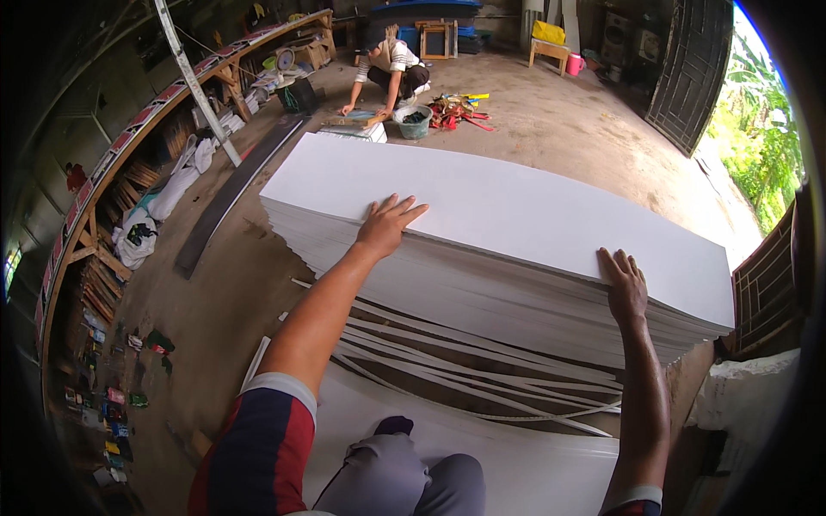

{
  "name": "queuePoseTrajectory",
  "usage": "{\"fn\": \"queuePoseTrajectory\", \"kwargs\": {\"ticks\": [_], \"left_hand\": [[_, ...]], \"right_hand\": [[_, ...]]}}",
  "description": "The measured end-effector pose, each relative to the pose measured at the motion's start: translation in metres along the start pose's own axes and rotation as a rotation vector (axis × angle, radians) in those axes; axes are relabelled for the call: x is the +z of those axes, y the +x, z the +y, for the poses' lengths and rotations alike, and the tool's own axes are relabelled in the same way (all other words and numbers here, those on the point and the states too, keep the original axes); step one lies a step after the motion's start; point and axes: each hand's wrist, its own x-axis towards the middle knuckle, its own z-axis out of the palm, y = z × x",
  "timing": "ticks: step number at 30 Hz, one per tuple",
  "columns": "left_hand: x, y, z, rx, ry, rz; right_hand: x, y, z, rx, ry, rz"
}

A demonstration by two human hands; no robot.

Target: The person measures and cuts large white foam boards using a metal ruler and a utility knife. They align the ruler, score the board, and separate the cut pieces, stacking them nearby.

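Observation:
A tall stack of long white sheets lies across the floor in front of me. My left hand rests on the near edge of the top sheet, left of its middle, fingers spread and thumb pointing right. Toward the right end, my right hand lies on the same near edge, its fingers stretched forward over the top. Neither hand grips anything that I can see. Below the stack's near side, several thin white strips lie loosely on the floor. A wide white sheet spreads beneath my legs.
Ahead, another person crouches over a small board, beside a grey bucket and a pile of red straps. A long dark plank lies left. Wooden shelving lines the left; an open metal door stands right.

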Motion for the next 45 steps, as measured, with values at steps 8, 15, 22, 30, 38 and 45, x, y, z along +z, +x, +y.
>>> {"fn": "queuePoseTrajectory", "kwargs": {"ticks": [8,15,22,30,38,45], "left_hand": [[-0.002,-0.002,-0.004,0.034,-0.022,0.004],[-0.012,-0.003,-0.018,0.087,-0.078,-0.083],[-0.01,-0.002,-0.023,0.125,-0.106,-0.066],[0.001,-0.004,-0.036,0.133,-0.125,-0.001],[0.0,-0.011,-0.03,0.172,-0.1,0.037],[-0.003,-0.012,-0.036,0.203,-0.09,0.073]], "right_hand": [[0.003,-0.005,0.023,-0.075,0.113,-0.031],[0.007,-0.005,0.026,-0.067,0.205,-0.091],[0.004,-0.01,0.021,-0.112,0.218,-0.041],[0.008,-0.004,0.023,-0.16,0.168,0.013],[0.026,-0.016,0.026,-0.138,0.111,0.116],[0.036,-0.015,0.027,-0.139,0.059,0.151]]}}
